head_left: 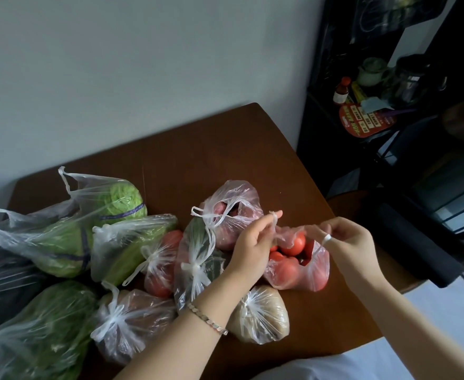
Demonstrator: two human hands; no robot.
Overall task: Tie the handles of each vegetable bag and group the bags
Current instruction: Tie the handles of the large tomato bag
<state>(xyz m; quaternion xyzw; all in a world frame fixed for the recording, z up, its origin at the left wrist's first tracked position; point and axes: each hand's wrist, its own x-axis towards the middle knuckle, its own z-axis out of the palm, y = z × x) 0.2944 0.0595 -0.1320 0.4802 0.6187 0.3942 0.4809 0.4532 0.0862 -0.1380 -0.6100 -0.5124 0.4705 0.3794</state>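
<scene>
Left hand (252, 242): fingers (276, 215) pinching one handle of open pink translucent plastic bag of red tomatoes (302, 272). Right hand (348, 239): fingers curled, other handle looped round one of them. Handles drawn apart above bag mouth, not knotted. Bag sits on brown wooden surface (225, 149), toward right edge, just behind knotted clear bag of beige contents (263, 316). Left of it, knotted clear bag of dark green vegetables (198, 259). Further left, untied clear bag of pale green cabbage (116, 198).
</scene>
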